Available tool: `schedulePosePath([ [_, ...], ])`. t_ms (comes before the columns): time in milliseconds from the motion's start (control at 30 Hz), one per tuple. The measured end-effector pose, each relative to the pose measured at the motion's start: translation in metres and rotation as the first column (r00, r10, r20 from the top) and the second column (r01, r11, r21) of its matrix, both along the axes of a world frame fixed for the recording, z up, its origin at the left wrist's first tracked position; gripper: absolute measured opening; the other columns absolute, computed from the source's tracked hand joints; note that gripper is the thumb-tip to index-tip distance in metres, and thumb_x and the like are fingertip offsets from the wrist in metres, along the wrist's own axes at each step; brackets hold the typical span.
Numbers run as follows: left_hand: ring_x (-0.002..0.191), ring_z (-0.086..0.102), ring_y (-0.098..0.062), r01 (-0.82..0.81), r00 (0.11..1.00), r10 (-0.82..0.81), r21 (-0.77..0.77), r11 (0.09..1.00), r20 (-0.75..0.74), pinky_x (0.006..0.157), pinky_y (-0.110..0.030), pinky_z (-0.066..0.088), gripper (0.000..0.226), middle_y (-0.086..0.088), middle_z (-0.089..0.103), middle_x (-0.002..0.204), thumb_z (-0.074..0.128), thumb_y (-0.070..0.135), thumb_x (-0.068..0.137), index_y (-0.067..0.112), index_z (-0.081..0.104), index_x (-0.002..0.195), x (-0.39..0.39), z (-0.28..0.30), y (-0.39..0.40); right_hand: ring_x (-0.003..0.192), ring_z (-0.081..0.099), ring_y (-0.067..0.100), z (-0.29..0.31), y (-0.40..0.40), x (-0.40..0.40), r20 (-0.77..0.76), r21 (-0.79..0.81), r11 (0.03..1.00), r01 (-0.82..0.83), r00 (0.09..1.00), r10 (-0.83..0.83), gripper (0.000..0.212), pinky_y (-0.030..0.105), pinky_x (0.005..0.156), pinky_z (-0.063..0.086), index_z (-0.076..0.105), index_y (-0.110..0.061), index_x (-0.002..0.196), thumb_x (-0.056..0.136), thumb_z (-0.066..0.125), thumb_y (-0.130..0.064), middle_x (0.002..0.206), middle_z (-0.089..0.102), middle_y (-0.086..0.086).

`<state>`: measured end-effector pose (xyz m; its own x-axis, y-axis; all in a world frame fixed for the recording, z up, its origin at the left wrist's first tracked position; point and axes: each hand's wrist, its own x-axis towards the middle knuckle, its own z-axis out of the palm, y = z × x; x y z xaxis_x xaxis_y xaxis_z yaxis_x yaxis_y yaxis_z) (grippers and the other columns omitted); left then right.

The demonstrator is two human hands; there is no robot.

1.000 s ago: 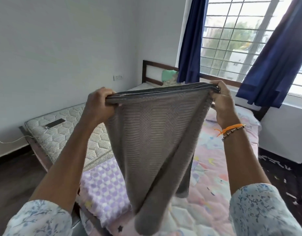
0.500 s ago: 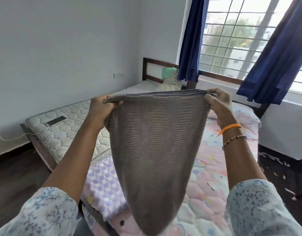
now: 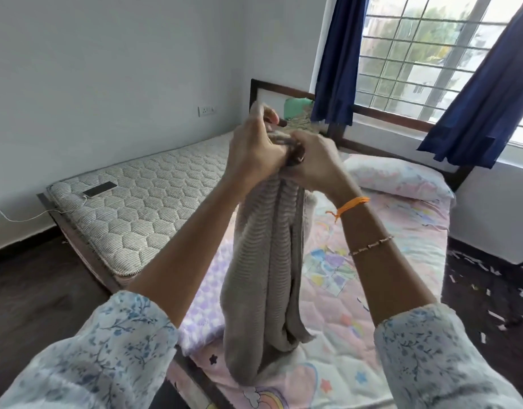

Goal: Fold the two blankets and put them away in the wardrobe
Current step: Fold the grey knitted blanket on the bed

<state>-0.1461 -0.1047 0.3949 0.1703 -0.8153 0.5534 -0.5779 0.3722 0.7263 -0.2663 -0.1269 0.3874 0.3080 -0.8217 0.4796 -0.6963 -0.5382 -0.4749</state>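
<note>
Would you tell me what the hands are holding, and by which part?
Both the left hand and right hand grip the grey blanket by its gathered top edge.

I'm standing in a home bedroom. In front of me is a bed with a pink patterned sheet and a pillow; beside it lies a bare quilted mattress with a phone charging on it. Navy curtains frame a barred window in the plain white walls.

No text — nothing readable.
</note>
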Motion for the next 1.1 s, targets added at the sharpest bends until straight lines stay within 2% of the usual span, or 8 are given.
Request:
schedulePosePath([
  [133,0.100,0.059,-0.017,0.422,0.883,-0.381,0.107,0.900,-0.275,0.076,-0.023,0.054,0.068,-0.008,0.049,0.114,0.071,0.000,0.074,0.019,0.027,0.122,0.018,-0.016,0.010,0.061,0.049,0.011,0.004,0.000,-0.013,0.164,-0.008,0.999,0.043,0.986,-0.042,0.028,0.028,0.054,0.038,0.060,-0.010,0.072,0.055,0.071,-0.029,0.065,0.059,0.001],
  [233,0.099,0.058,-0.020,0.318,0.946,-0.276,0.329,0.889,-0.169,0.081,-0.034,0.054,0.079,-0.003,0.052,0.111,0.078,0.012,0.065,0.016,0.031,0.128,0.029,-0.085,0.013,0.059,0.047,0.009,0.017,0.002,-0.009,0.255,-0.059,0.997,0.049,0.966,-0.032,0.030,0.026,0.053,0.041,0.062,-0.011,0.071,0.052,0.065,-0.034,0.063,0.061,0.002],
  [333,0.098,0.062,-0.018,0.194,0.980,-0.138,0.536,0.822,-0.144,0.075,-0.013,0.049,0.062,0.004,0.063,0.098,0.082,0.021,0.058,0.018,0.055,0.114,0.031,-0.166,0.029,0.055,0.041,0.008,0.039,0.003,0.002,0.385,-0.112,0.992,0.064,0.923,-0.016,0.023,0.029,0.054,0.035,0.051,-0.021,0.055,0.047,0.060,-0.041,0.053,0.048,-0.008],
  [500,0.071,0.060,0.010,0.292,0.919,-0.121,0.440,0.849,-0.376,0.072,-0.019,0.048,0.026,0.012,0.069,0.078,0.070,0.031,0.055,0.025,0.065,0.080,0.010,-0.196,0.041,0.053,0.046,-0.005,0.056,0.012,0.039,0.526,-0.226,0.972,0.068,0.848,0.063,0.017,0.022,0.059,0.042,0.053,-0.029,0.069,0.060,0.066,-0.030,0.054,0.051,-0.016],
  [600,0.051,0.051,0.010,0.405,0.827,-0.153,0.385,0.829,-0.541,0.054,-0.018,0.042,0.006,0.018,0.059,0.050,0.051,0.019,0.070,0.019,0.050,0.064,-0.005,-0.175,0.044,0.088,0.066,0.010,0.033,0.005,0.063,0.497,-0.056,0.990,-0.132,0.856,0.142,0.039,0.040,0.086,0.054,0.052,-0.037,0.102,0.066,0.067,-0.036,0.083,0.070,-0.008],
  [700,0.066,0.062,0.000,0.465,0.757,-0.156,0.356,0.811,-0.634,0.065,-0.022,0.050,0.022,0.014,0.067,0.064,0.047,0.009,0.086,0.017,0.061,0.071,-0.010,-0.171,0.046,0.085,0.064,0.014,-0.010,0.012,0.057,0.366,0.131,0.978,-0.162,0.925,0.104,0.039,0.037,0.084,0.052,0.053,-0.022,0.116,0.080,0.065,-0.030,0.095,0.065,-0.003],
  [833,0.092,0.059,-0.028,0.377,0.646,0.139,0.472,0.797,-0.750,0.089,-0.047,0.049,0.026,-0.016,0.062,0.101,0.039,0.017,0.089,0.011,0.064,0.094,0.002,-0.175,0.041,0.096,0.056,0.027,-0.104,0.041,0.022,0.148,0.165,0.984,0.070,0.984,-0.095,0.029,0.038,0.088,0.043,0.059,-0.012,0.106,0.084,0.052,-0.029,0.105,0.062,0.009],
  [1100,0.100,0.064,-0.031,0.430,0.532,0.244,0.507,0.747,-0.811,0.086,-0.038,0.054,0.029,-0.022,0.066,0.111,0.038,0.003,0.092,-0.004,0.062,0.108,0.005,-0.190,0.052,0.085,0.056,0.034,-0.178,0.064,0.001,0.150,0.116,0.946,0.302,0.936,-0.317,0.015,0.028,0.067,0.034,0.059,-0.008,0.094,0.080,0.055,-0.009,0.092,0.058,0.013],
])
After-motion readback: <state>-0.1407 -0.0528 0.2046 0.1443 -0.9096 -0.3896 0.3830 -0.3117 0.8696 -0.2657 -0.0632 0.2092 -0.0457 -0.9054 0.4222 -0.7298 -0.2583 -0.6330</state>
